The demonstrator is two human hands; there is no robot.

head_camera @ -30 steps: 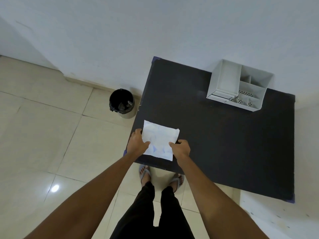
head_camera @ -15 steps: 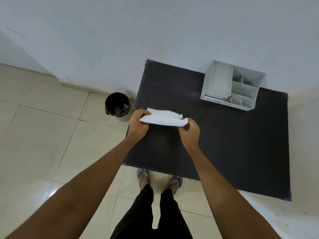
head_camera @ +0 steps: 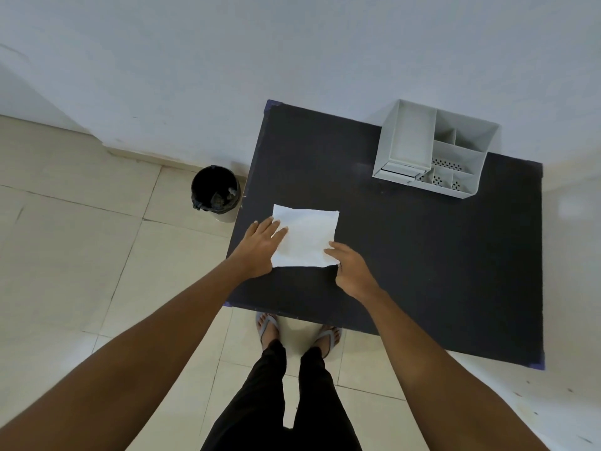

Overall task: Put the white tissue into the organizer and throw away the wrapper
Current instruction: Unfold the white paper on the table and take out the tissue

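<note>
Currently our left hand (head_camera: pixel 261 247) lies flat, fingers spread, on the tissue's (head_camera: pixel 305 237) left edge; our right hand (head_camera: pixel 349 266), fingers loosely extended, touches its near right corner. Tissue lies flat on the table (head_camera: pixel 422 255), well apart from the organizer (head_camera: pixel 432 149); bin (head_camera: pixel 215 192) beside the table.

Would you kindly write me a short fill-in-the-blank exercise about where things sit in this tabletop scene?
1. The white tissue lies flat on the ____ table.
2. The left hand and right hand both rest on the ____.
3. The grey organizer stands at the table's far ____ corner.
4. The black bin stands on the ____, left of the table.

Missing words: black; tissue; right; floor
</note>
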